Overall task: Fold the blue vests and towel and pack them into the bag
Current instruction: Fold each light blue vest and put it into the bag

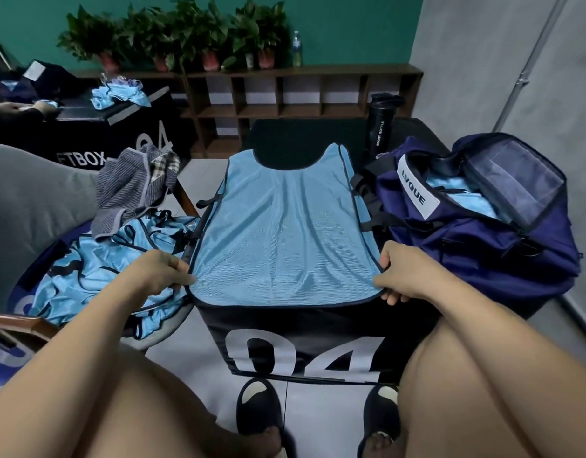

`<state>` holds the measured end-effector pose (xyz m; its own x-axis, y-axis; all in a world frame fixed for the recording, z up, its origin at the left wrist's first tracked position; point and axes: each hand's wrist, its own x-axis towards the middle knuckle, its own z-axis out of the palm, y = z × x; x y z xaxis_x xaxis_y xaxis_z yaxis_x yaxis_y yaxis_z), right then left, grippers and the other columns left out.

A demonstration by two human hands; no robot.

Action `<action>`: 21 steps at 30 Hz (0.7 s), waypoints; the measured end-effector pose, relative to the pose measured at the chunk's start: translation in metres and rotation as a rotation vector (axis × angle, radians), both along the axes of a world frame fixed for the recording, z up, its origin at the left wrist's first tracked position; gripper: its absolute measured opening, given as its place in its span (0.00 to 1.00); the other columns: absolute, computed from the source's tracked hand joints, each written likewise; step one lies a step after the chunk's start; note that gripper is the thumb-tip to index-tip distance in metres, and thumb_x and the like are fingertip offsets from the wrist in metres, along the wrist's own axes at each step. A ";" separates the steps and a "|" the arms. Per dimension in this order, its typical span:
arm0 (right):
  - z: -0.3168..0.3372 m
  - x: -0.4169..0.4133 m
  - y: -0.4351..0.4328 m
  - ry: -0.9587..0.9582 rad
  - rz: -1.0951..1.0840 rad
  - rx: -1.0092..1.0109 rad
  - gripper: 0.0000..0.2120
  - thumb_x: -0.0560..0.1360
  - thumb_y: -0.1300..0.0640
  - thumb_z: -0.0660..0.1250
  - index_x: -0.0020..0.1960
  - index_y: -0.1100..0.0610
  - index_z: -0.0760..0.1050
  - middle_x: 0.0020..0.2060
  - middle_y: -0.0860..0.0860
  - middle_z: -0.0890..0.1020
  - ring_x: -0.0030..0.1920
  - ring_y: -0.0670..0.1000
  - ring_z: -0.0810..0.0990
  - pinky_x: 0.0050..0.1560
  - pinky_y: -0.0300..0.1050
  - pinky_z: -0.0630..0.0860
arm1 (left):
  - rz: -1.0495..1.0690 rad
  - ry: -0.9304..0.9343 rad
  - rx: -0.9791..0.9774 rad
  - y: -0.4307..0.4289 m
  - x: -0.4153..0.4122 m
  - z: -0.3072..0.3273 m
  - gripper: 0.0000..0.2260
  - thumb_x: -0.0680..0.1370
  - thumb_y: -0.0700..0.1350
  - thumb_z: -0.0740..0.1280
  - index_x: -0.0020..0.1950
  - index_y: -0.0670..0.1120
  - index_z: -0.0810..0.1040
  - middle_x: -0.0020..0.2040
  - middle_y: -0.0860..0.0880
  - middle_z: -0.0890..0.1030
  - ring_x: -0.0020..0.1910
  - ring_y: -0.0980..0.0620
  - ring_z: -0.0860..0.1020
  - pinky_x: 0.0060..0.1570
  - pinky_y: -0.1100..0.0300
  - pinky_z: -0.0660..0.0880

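While the blue vest [285, 226] lies flat on the black box [305, 345], the left hand [156, 272] pinches its near left corner. The right hand [404, 272] pinches the near right corner. Beside it stands the open navy bag [476, 233].

Both forearms reach forward. The left hand [159, 272] and right hand [404, 273] each pinch a near corner of the vest [285, 233], thumbs seemingly on top.

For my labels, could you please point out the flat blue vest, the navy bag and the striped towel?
flat blue vest [285, 226], head view, centre of mesh
navy bag [466, 252], head view, near side panel
striped towel [130, 190], head view, striped middle
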<state>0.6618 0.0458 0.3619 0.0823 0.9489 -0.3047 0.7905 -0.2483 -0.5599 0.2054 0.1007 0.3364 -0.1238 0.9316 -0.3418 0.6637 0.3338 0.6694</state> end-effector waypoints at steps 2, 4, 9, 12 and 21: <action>-0.001 0.000 0.001 -0.008 -0.002 -0.008 0.12 0.74 0.64 0.68 0.53 0.58 0.67 0.32 0.56 0.87 0.34 0.57 0.88 0.35 0.50 0.82 | -0.002 0.029 0.011 -0.001 0.000 0.002 0.10 0.73 0.40 0.82 0.39 0.42 0.82 0.33 0.46 0.82 0.38 0.48 0.77 0.36 0.59 0.67; -0.002 0.000 0.002 -0.021 -0.006 -0.025 0.12 0.75 0.65 0.68 0.54 0.58 0.67 0.32 0.57 0.87 0.34 0.57 0.88 0.37 0.51 0.83 | 0.000 0.078 0.021 -0.001 0.000 0.002 0.10 0.72 0.42 0.83 0.40 0.40 0.84 0.36 0.43 0.86 0.38 0.46 0.78 0.39 0.56 0.70; -0.004 0.003 0.002 -0.114 0.026 -0.014 0.12 0.76 0.65 0.66 0.54 0.57 0.65 0.32 0.57 0.87 0.31 0.57 0.87 0.36 0.52 0.84 | -0.024 0.194 0.043 -0.003 0.007 0.005 0.11 0.71 0.46 0.83 0.39 0.41 0.86 0.35 0.46 0.87 0.41 0.42 0.87 0.47 0.50 0.82; -0.005 0.005 0.002 -0.204 0.047 -0.023 0.14 0.76 0.63 0.67 0.53 0.55 0.63 0.31 0.57 0.86 0.29 0.57 0.87 0.37 0.57 0.87 | -0.048 0.312 0.031 -0.003 0.008 0.006 0.10 0.72 0.44 0.81 0.37 0.39 0.86 0.32 0.47 0.86 0.31 0.53 0.83 0.37 0.58 0.79; 0.012 -0.020 0.019 -0.573 0.182 0.440 0.10 0.78 0.57 0.64 0.57 0.55 0.68 0.50 0.53 0.79 0.48 0.62 0.79 0.41 0.52 0.71 | -0.077 0.540 0.553 0.025 0.027 0.024 0.05 0.75 0.45 0.72 0.43 0.49 0.77 0.38 0.50 0.82 0.38 0.48 0.79 0.36 0.54 0.76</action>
